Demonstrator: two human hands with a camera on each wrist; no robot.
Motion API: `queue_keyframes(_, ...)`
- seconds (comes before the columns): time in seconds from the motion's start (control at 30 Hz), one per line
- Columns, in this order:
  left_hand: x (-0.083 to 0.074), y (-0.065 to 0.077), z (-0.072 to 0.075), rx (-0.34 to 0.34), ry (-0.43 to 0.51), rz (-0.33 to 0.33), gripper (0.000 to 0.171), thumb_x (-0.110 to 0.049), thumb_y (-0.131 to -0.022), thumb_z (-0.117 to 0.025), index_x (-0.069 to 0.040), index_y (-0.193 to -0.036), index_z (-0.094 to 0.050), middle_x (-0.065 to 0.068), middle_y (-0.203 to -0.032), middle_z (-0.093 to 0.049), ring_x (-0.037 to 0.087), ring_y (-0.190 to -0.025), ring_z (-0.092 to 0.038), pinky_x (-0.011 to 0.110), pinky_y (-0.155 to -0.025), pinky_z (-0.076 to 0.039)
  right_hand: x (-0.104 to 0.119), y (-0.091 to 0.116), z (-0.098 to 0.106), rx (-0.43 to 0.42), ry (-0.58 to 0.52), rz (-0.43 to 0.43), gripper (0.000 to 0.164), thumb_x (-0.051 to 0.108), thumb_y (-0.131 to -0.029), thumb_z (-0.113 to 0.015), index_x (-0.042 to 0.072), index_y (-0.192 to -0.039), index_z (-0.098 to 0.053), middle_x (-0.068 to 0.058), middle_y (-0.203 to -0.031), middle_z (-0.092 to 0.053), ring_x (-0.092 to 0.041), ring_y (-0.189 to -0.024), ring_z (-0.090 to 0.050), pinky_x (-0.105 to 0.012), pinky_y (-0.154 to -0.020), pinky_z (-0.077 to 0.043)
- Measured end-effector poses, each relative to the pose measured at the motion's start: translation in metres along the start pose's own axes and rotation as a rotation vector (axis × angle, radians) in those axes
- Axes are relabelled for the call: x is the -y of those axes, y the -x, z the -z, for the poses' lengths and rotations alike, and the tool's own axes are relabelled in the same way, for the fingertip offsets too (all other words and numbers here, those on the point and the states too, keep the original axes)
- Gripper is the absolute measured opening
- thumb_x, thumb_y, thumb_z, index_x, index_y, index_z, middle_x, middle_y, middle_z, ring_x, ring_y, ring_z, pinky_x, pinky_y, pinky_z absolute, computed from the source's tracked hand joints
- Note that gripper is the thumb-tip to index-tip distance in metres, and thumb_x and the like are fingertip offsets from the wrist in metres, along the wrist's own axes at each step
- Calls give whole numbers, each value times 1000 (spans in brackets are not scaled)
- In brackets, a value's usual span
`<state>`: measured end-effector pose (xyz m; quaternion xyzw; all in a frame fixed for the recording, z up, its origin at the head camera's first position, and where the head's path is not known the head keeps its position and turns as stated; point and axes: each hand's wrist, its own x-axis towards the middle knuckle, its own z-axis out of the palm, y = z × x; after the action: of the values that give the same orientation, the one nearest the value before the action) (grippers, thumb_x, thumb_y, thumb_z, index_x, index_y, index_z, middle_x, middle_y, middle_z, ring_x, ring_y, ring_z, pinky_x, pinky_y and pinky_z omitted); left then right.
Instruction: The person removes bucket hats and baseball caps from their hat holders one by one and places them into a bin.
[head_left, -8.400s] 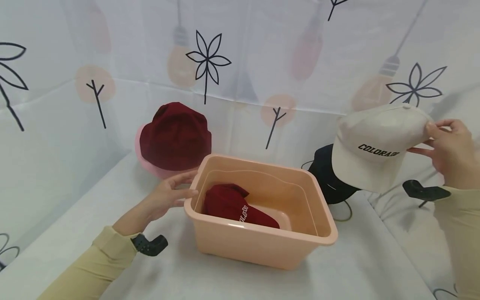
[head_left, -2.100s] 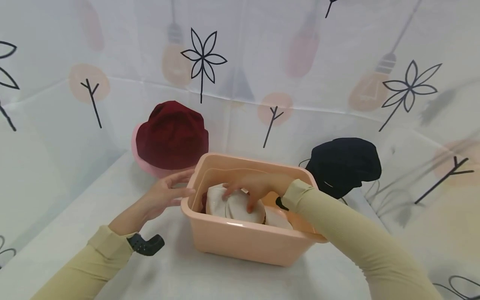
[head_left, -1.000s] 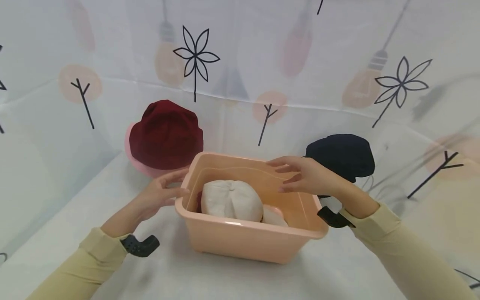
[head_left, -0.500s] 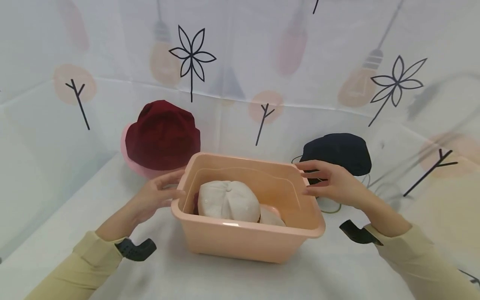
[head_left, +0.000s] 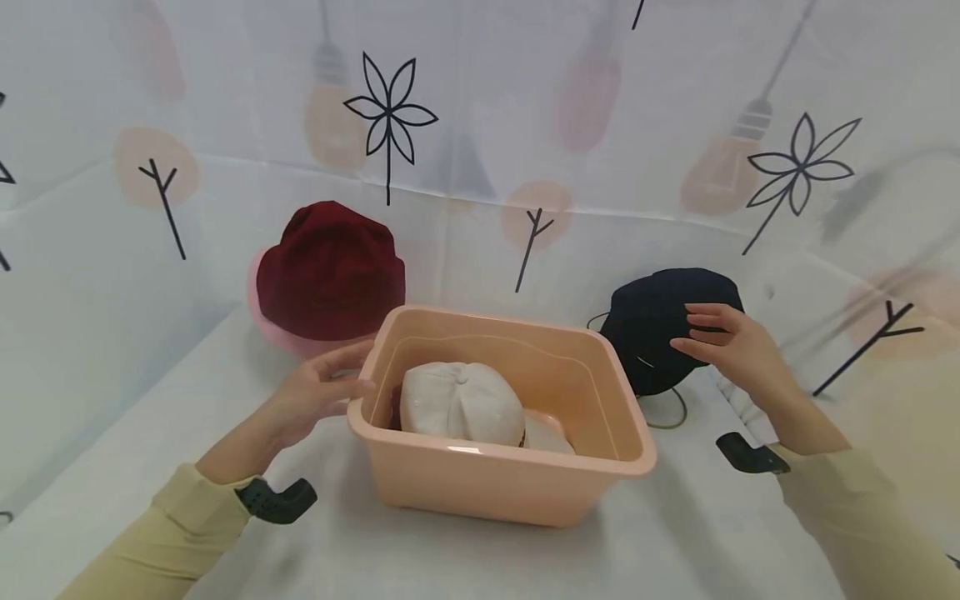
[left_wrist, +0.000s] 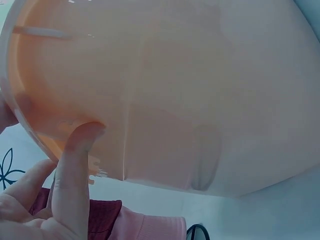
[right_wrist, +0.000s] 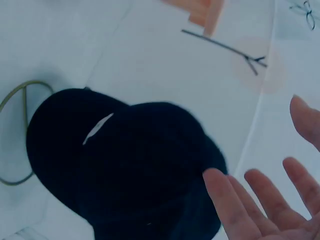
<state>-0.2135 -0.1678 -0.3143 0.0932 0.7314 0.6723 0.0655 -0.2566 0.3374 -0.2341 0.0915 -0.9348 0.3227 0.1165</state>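
Note:
A peach plastic tub (head_left: 480,487) stands on the white tabletop. Inside it sits a cream cap (head_left: 461,404), crown up, over a dark red cap of which only a sliver (head_left: 395,408) shows. My left hand (head_left: 303,400) rests against the tub's left end, its thumb touching the wall in the left wrist view. My right hand (head_left: 738,354) hovers by a navy cap (head_left: 645,333) at the back right, holding nothing. The right wrist view has the fingers (right_wrist: 225,200) extended at the crown of this cap (right_wrist: 145,165); whether they touch is unclear.
Behind the tub to the left, a dark red cap (head_left: 333,271) lies over a pink item (head_left: 281,333). A thin wire loop (head_left: 678,408) pokes out beneath the navy cap. Patterned white cloth (head_left: 465,150) hangs along the back.
The cream cap went from my right hand into the tub, over the dark red one. My right hand then left the tub and moved right to the navy cap. My left hand stayed.

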Motion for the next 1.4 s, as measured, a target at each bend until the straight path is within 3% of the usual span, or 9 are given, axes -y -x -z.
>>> queue_keyframes(0.1,2,-1,-1,-1,6,6,63,-15,-84,-68,-11,-141,-41,15,-138,-42,31,-116,-47,48,-87,-47,-11,-5,3,-49,12,-73,74,38,-85,-66,1,-141,-34,-27,-135,-41,-45,-118,-44,-12,-68,-42)
queue_keyframes(0.2,4,-2,-2,5,10,8,63,-14,-84,-68,-11,-141,-40,15,-138,-41,33,-118,-47,48,-87,-47,-18,-9,5,-98,0,-133,77,41,-86,-64,2,-143,-31,-28,-137,-37,-45,-119,-42,-34,-80,-48)
queue_keyframes(0.27,4,-2,-3,8,10,11,63,-14,-85,-67,-11,-142,-40,15,-138,-41,34,-119,-46,48,-87,-47,-22,-12,4,-135,-11,-164,77,41,-86,-64,1,-143,-30,-28,-138,-35,-46,-120,-40,-49,-87,-44)
queue_keyframes(0.33,5,-3,-3,9,10,14,64,-14,-85,-67,-12,-142,-39,15,-138,-41,34,-120,-46,49,-87,-47,-25,-15,3,-168,-23,-185,77,41,-86,-64,1,-143,-30,-28,-139,-34,-46,-121,-38,-56,-91,-39)
queue_keyframes(0.6,1,-1,-4,-6,1,27,66,-16,-85,-67,-13,-143,-37,17,-137,-40,36,-120,-45,51,-89,-45,-32,-28,-2,-269,-2,-202,74,36,-83,-68,-2,-139,-37,-30,-141,-27,-47,-125,-29,-58,-94,-35)
queue_keyframes(0.77,-3,2,-4,1,2,18,65,-15,-86,-66,-11,-144,-36,18,-137,-39,36,-120,-45,51,-89,-45,-45,-37,-5,-181,38,-158,82,40,-79,-73,-2,-139,-35,-29,-149,-3,-50,-132,-10,-65,-98,-23)
queue_keyframes(0.93,-3,1,-3,-11,-8,15,64,-13,-85,-66,-11,-143,-38,18,-136,-40,34,-118,-47,50,-88,-46,-55,-42,-10,-113,50,-89,77,30,-78,-76,-4,-136,-37,-23,-150,15,-51,-133,7,-69,-98,-14)
queue_keyframes(1.13,-2,2,-2,-18,-3,15,64,-14,-84,-67,-10,-142,-39,19,-136,-41,34,-117,-48,51,-88,-46,-60,-43,-19,-207,29,-42,54,13,-80,-74,-8,-124,-51,-25,-151,8,-48,-135,5,-63,-104,-9)
queue_keyframes(1.4,-1,2,-1,-13,-2,14,63,-13,-85,-66,-10,-142,-39,18,-137,-40,34,-117,-48,50,-88,-46,-62,-44,-27,-327,51,20,35,6,-79,-73,-13,-105,-59,-28,-150,-4,-46,-136,-2,-57,-107,-8)
